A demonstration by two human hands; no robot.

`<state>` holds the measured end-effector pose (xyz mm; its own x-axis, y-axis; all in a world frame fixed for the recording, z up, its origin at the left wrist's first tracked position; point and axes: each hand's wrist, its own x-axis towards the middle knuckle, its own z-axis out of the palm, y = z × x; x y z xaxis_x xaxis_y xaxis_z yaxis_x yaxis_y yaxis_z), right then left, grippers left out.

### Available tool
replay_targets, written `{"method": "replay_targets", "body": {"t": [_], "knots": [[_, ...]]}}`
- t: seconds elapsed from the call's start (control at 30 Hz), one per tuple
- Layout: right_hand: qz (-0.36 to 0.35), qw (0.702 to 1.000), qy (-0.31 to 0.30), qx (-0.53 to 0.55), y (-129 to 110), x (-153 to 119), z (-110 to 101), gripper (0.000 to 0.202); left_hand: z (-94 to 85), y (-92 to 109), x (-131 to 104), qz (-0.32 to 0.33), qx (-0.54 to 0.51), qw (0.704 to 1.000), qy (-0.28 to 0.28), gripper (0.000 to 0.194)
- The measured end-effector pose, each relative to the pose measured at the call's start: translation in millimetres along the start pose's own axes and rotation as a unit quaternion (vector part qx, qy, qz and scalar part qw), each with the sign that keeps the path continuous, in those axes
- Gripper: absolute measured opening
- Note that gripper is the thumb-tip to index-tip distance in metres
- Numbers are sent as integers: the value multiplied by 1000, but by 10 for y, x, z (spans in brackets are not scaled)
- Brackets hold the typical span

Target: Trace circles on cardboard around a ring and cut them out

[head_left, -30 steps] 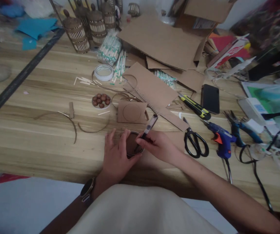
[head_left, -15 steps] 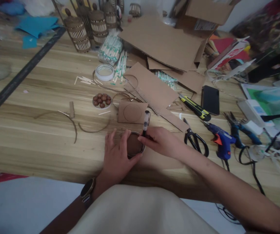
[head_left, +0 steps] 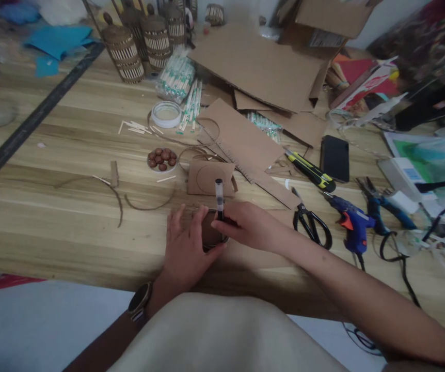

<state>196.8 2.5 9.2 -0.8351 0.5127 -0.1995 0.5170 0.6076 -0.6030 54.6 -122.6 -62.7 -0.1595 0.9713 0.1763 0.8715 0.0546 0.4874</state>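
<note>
The right hand (head_left: 245,225) is closed in a pinch grip on the pen (head_left: 219,196), whose long axis stands near upright, with the lower end at the inner right side of the round brown piece (head_left: 208,233); exact tip contact is hidden. The piece lies on the surface (head_left: 91,232) between both hands, directly left of the pinch. The left hand (head_left: 184,250) is partly open, forefinger and thumb spread, holding the piece's left and near edges.

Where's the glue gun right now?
In the head view, the glue gun lies on the right side of the table, between the scissors and the pliers.
</note>
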Motion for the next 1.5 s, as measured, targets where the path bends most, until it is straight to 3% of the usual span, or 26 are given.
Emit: {"method": "replay_targets", "body": {"t": [0.13,0.3,0.37,0.5,0.73,0.83,1.13,1.5], "knots": [[2,997,-6,-76,37,25,-41,19,-22,24,11,-3,-1,1000,-11,84],[-57,983,52,-169,85,50,-124,32,-29,35,18,-5,8,1000,-8,83],[-74,982,104,-139,106,22,-146,33,-31,36,20,-7,4,1000,-10,83],[-52,980,189,27,164,-94,-115,25,-34,39,29,-6,-13,1000,-11,90],[36,957,189,215,227,-290,204,16,-9,19,30,-12,-35,999,-6,105],[25,948,179,261,192,-318,321,15,1,7,28,-3,-35,999,7,107],[-44,938,192,287,164,-227,442,12,44,-23,26,13,-37,999,32,106],[-40,945,217,243,263,-192,470,13,25,-4,23,-13,-45,999,7,113]]}}
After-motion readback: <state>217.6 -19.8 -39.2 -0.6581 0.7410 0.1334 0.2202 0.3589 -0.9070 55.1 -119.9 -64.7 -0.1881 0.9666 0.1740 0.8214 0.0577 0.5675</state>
